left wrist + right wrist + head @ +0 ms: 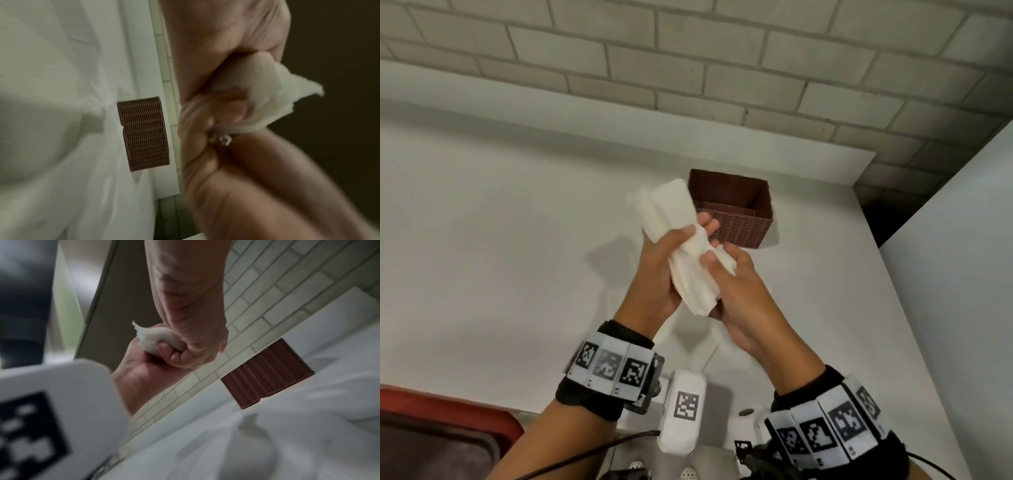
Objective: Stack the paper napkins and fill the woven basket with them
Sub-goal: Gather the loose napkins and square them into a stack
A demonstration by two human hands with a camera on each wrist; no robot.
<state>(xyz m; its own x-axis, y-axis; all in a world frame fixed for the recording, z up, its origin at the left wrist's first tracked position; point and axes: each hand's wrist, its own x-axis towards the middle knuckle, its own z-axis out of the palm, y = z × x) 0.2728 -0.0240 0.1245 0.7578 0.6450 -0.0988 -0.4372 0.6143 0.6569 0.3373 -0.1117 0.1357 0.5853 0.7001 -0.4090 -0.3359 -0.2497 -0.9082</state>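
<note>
Both hands hold one bundle of white paper napkins in the air above the white table. My left hand wraps its fingers round the bundle's middle from the left. My right hand grips its lower end from the right, thumb on top. The bundle's upper end leans toward the brown woven basket, which stands just behind the hands; what it holds is hidden. In the left wrist view the napkins stick out of curled fingers, the basket off to the left. In the right wrist view a napkin tuft shows above the fist, the basket to the right.
The white table spreads wide to the left of the basket and ends at a grey brick wall. A white panel rises on the right. A red tray corner lies at the near left edge.
</note>
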